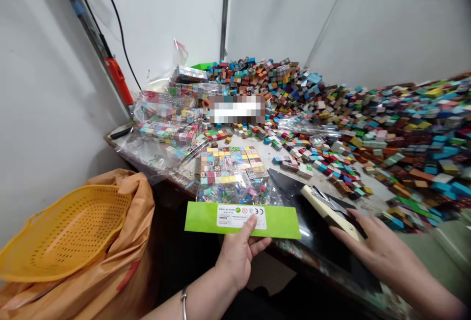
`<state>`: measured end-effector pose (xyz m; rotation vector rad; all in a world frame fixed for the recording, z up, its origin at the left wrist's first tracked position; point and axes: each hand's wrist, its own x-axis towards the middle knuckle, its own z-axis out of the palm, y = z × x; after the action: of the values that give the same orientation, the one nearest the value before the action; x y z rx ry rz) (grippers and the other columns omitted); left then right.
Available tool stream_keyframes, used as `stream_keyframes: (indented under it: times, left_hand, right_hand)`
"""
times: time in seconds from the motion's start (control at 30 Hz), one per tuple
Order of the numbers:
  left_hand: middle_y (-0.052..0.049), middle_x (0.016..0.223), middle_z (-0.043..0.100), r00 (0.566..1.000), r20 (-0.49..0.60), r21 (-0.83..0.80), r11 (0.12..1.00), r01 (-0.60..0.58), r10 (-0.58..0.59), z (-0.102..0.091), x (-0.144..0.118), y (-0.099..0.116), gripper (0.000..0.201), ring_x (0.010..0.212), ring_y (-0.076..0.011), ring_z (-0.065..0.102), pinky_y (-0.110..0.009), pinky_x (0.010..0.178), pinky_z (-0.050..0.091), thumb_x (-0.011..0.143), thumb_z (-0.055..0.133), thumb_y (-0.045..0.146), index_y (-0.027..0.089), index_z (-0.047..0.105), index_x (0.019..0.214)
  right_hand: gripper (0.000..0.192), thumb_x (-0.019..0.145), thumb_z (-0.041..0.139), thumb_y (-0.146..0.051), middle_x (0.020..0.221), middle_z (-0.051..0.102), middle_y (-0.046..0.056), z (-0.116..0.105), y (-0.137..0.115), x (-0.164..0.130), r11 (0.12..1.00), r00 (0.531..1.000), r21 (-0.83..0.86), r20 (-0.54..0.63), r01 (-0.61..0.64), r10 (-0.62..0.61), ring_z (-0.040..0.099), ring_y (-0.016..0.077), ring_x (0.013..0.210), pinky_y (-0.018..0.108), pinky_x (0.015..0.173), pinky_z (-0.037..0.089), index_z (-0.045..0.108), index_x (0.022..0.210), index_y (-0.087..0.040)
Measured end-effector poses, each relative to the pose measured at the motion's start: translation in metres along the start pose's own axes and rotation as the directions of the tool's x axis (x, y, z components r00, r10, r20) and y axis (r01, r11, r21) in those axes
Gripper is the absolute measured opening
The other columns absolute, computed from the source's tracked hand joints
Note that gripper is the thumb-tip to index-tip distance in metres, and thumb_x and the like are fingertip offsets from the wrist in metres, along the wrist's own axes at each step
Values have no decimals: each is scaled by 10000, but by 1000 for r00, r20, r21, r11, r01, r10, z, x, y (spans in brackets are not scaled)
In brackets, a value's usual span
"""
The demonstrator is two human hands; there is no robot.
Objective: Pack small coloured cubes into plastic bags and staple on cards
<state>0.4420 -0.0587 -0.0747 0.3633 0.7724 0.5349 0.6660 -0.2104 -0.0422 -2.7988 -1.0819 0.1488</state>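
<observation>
Your left hand [239, 251] pinches the green card [243, 220] at its lower edge, thumb over the white label. The card tops a clear bag [231, 173] of coloured cubes lying flat at the table's [253, 150] near edge. Your right hand [379, 251] lies open, fingers extended, touching a cream block [327, 212] on a black sheet [294, 187]. Loose cubes [386, 128] heap across the table beyond. A yellow basket [62, 234] sits in an orange sack [121, 266] at left.

Bare forearms; silver bangle [183, 302] on left wrist.
</observation>
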Motion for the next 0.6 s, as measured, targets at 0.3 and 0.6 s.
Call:
stream_keyframes:
  times: [0.3, 0.6]
  left_hand:
    - [-146, 1078, 605, 999, 31, 65, 998, 11, -13, -2, -3, -3, 451, 891, -249, 615, -332, 707, 533, 724, 641, 301, 114, 495, 1108]
    - [-72, 1254, 492, 972, 217, 317, 935, -159, 92, -7, -27, 1, 457, 1179, -228, 410, -351, 1003, 310, 762, 591, 326, 188, 487, 1185]
  right_hand:
    - [585, 765, 419, -502, 1248, 466, 157, 4, -57, -20, 893, 851, -306, -312, 330, -422, 477, 334, 1055, 470, 796, 411, 452, 1223, -139]
    - [380, 720, 428, -62, 985, 661, 66, 42, -138, -50, 681, 621, -218, -285, 699, -730, 596, 214, 855, 414, 794, 422, 560, 1060, -170]
